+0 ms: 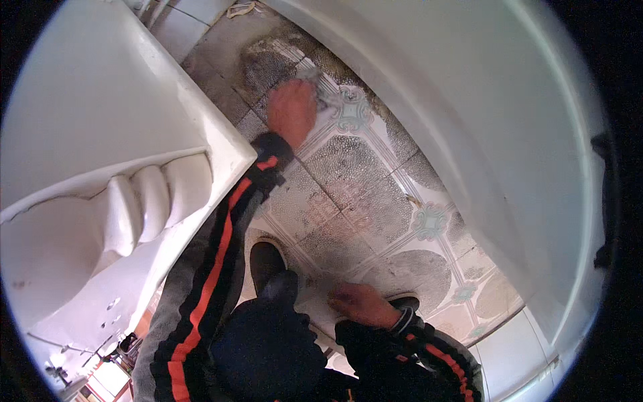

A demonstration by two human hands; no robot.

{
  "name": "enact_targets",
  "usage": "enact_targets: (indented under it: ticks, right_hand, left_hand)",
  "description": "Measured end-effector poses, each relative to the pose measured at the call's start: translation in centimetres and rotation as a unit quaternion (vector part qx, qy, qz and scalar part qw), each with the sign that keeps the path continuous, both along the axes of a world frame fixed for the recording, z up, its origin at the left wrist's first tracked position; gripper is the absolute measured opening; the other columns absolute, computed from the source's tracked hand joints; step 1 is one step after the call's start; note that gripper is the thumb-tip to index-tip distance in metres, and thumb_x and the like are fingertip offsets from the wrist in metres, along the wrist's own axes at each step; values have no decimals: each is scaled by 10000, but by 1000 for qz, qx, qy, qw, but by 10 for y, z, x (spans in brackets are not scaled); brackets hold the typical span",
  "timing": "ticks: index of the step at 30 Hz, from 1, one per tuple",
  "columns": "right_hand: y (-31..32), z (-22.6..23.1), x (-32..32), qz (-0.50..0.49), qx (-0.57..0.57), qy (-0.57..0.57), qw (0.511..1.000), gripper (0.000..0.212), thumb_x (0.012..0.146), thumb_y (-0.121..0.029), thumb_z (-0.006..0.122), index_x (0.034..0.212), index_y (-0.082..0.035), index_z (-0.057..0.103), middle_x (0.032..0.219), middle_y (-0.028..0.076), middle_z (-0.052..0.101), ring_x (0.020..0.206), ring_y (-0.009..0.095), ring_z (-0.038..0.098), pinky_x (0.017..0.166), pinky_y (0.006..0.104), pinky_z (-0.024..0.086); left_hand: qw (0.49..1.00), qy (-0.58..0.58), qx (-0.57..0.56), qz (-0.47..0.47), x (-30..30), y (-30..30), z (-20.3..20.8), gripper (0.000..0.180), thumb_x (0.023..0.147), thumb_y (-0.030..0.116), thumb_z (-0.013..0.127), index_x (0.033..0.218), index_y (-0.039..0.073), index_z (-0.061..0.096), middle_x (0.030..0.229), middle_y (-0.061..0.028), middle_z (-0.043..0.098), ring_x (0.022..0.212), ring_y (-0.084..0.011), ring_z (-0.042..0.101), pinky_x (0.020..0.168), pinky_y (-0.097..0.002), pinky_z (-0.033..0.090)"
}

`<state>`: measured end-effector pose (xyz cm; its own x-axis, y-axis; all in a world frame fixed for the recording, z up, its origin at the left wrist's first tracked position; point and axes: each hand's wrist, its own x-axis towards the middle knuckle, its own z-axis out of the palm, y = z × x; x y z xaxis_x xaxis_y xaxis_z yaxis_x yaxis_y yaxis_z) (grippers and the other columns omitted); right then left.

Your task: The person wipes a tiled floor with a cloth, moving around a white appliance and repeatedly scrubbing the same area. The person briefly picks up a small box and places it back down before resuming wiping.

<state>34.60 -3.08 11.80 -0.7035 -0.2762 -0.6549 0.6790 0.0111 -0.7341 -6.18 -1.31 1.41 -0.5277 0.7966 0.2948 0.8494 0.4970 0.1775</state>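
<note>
My left hand [293, 110] reaches far across the dirty patterned tile floor [341, 167]. Its fingers are closed and pressed down at the floor. A grey, blurred patch [324, 97] shows beside the fingertips; whether it is a scrubber, a rag or wet grime I cannot tell. Nearer my body, my right hand [362, 303] is held low over the floor in front of my shoe. Its fingers look curled in and nothing shows in them, though the underside is hidden. Both sleeves are black with orange stripes.
A smooth white curved wall [495, 134], like a bathtub's side, runs along the right. To the left, a white moulded basin-like fixture [167, 134] juts out close to my left forearm. My dark shoes [268, 261] stand on the tiles. A crumpled pale scrap [242, 9] lies at the far end.
</note>
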Motion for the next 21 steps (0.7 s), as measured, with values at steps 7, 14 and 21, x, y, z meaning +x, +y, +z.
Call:
enact_targets:
  ticks: [7,14,21]
  right_hand:
    - [5,-3,13,-28,18,-26,999,297,963,-266,633,1130,-25,680,985,165,705,878,272,681,827,385,529]
    - [-3,-6,8,-49,12,49,997,312,934,-333,640,1047,-50,708,960,191,699,884,381,680,779,457,540]
    - [-2,0,-5,-7,8,0,1000,331,938,-330,638,1096,-44,684,973,193,700,894,369,681,802,456,536]
  left_hand:
    - [967,-29,-18,254,-65,-11,3,394,871,259,651,1200,43,628,1080,-221,648,1045,-420,610,925,-520,478]
    - [981,-11,-143,134,-63,-21,-19,423,864,276,661,1208,33,626,1088,-246,662,1059,-429,610,953,-499,471]
    - [994,25,-21,105,-18,-23,20,434,800,242,709,1177,40,634,1098,-238,616,1035,-442,578,906,-527,460]
